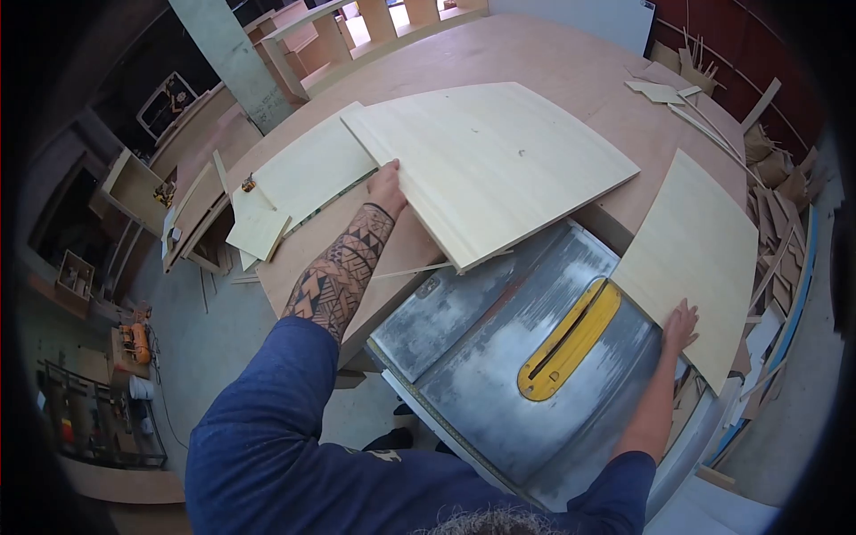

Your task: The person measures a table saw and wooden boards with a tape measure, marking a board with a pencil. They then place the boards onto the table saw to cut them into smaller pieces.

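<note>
Left hand [386, 185] clamps wide board [508, 165], right hand [680, 328] (closure unclear) touches narrow board [697, 245] over saw table's [473, 401] right edge; judged stiff, best edge-held.

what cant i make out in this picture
Head view:
- left hand: some fingers, hidden by the big board
- yellow plate: slot too dark to tell if a blade is inside
- legs: mostly hidden by the shirt and saw table
- pillar: marks too small to read, top cut off by the upper edge
</note>
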Motion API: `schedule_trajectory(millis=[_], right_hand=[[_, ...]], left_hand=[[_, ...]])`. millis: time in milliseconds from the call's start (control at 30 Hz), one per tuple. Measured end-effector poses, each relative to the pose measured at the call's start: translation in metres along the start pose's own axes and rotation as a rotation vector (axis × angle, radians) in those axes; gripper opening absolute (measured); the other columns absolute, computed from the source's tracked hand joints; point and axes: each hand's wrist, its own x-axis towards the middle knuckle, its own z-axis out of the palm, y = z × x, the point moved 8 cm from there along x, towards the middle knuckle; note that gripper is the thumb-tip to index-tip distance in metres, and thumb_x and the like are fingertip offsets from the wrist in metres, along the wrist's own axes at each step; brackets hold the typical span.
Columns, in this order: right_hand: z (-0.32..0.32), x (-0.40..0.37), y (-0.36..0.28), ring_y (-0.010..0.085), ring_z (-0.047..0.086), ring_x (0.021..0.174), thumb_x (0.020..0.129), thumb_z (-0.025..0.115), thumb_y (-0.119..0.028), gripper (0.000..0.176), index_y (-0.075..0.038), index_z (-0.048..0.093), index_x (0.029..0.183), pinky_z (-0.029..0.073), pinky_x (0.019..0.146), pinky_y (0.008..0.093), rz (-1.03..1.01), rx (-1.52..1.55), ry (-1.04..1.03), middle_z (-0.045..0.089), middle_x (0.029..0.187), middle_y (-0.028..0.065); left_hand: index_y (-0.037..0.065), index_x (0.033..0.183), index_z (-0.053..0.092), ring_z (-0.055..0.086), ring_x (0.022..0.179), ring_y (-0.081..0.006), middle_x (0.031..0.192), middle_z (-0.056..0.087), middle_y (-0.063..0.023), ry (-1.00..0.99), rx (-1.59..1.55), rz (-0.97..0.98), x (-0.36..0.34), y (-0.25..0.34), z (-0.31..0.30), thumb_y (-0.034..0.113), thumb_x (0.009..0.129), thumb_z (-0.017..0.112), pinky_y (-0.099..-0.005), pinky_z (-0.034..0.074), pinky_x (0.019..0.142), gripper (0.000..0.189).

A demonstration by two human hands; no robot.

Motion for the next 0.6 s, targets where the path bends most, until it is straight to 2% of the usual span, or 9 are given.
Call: schedule_trajectory(millis=[33, 200, 267, 333, 367, 400, 500, 533, 600], right_hand=[[-0.010, -0.009, 0.010, 0.0326, 0.034, 0.156, 0.111, 0.043, -0.041, 0.055, -0.019, 0.044, 0.161, 0.022, 0.127, 0.0611, 0.007, -0.017, 0.004, 0.039, 0.169, 0.0115], [-0.056, -0.136, 0.074, 0.0273, 0.057, 0.139, 0.112, 0.048, -0.043, 0.060, 0.002, 0.051, 0.152, 0.040, 0.119, 0.0412, 0.200, 1.436, -0.133, 0.060, 0.149, 0.0190], [-0.098, -0.241, 0.084, 0.0228, 0.067, 0.117, 0.111, 0.051, -0.040, 0.052, 0.001, 0.060, 0.142, 0.049, 0.105, 0.0355, 0.224, 1.394, 0.083, 0.070, 0.128, 0.0176], [-0.120, -0.348, 0.082, 0.0160, 0.066, 0.091, 0.111, 0.052, -0.039, 0.043, -0.001, 0.066, 0.125, 0.051, 0.086, 0.0295, 0.245, 1.359, 0.107, 0.071, 0.097, 0.0101], [-0.130, -0.401, 0.062, 0.0127, 0.062, 0.078, 0.111, 0.051, -0.037, 0.038, -0.002, 0.066, 0.110, 0.048, 0.077, 0.0280, 0.270, 1.475, 0.014, 0.065, 0.081, 0.0058], [-0.132, -0.451, 0.038, 0.0132, 0.063, 0.074, 0.111, 0.051, -0.036, 0.039, -0.002, 0.066, 0.100, 0.049, 0.073, 0.0285, 0.283, 1.530, -0.151, 0.064, 0.080, 0.0053], [-0.121, -0.573, -0.043, 0.0138, 0.069, 0.075, 0.107, 0.062, -0.025, 0.027, 0.000, 0.070, 0.102, 0.054, 0.072, 0.0294, 0.203, 1.283, -0.787, 0.071, 0.081, 0.0065], [-0.108, -0.602, -0.061, 0.0113, 0.067, 0.075, 0.107, 0.065, -0.025, 0.025, -0.001, 0.071, 0.105, 0.052, 0.071, 0.0275, 0.199, 1.120, -0.928, 0.073, 0.083, 0.0052], [-0.071, -0.643, -0.095, 0.0083, 0.063, 0.074, 0.108, 0.063, -0.026, 0.025, -0.003, 0.072, 0.110, 0.049, 0.069, 0.0252, 0.214, 1.047, -1.150, 0.074, 0.086, 0.0037]], left_hand=[[-0.014, 0.133, 0.052, 0.071, 0.112, -0.0385, 0.128, 0.067, -0.0260, -0.055, -0.017, -0.012, 0.014, 0.004, -0.033, 0.007, 0.100, 0.066, -0.0524, 0.062, 0.095, 0.042], [-0.007, 0.140, 0.053, 0.068, 0.119, -0.0377, 0.135, 0.066, -0.0204, -0.054, -0.062, -0.060, 0.035, 0.022, -0.159, 0.015, 0.102, 0.068, -0.0533, 0.058, 0.103, 0.046], [-0.008, 0.140, 0.053, 0.069, 0.118, -0.0379, 0.135, 0.067, -0.0206, -0.012, -0.019, -0.066, 0.055, 0.029, -0.168, 0.016, 0.101, 0.070, -0.0524, 0.058, 0.101, 0.049], [-0.009, 0.140, 0.052, 0.069, 0.117, -0.0374, 0.135, 0.067, -0.0210, 0.045, 0.056, 0.020, 0.117, 0.034, -0.166, 0.019, 0.102, 0.069, -0.0515, 0.058, 0.100, 0.050], [-0.010, 0.141, 0.052, 0.070, 0.117, -0.0369, 0.135, 0.067, -0.0212, 0.086, 0.128, 0.089, 0.141, 0.036, -0.163, 0.020, 0.103, 0.068, -0.0514, 0.058, 0.100, 0.051], [-0.009, 0.143, 0.051, 0.069, 0.119, -0.0362, 0.136, 0.066, -0.0213, -0.035, 0.301, 0.059, 0.157, 0.039, -0.148, 0.022, 0.104, 0.067, -0.0521, 0.058, 0.100, 0.052], [-0.002, 0.151, 0.048, 0.063, 0.133, -0.0367, 0.144, 0.062, -0.0214, -0.384, 0.634, -0.231, 0.091, 0.065, -0.080, 0.036, 0.105, 0.066, -0.0613, 0.049, 0.109, 0.062], [-0.001, 0.158, 0.041, 0.058, 0.138, -0.0334, 0.146, 0.062, -0.0195, -0.211, 0.989, 0.028, 0.104, 0.090, -0.081, 0.041, 0.104, 0.068, -0.0623, 0.039, 0.117, 0.073], [-0.001, 0.160, 0.041, 0.056, 0.141, -0.0273, 0.147, 0.063, -0.0171, -0.622, 0.846, 0.117, 0.040, 0.118, -0.053, 0.038, 0.104, 0.069, -0.0496, 0.038, 0.119, 0.074]])
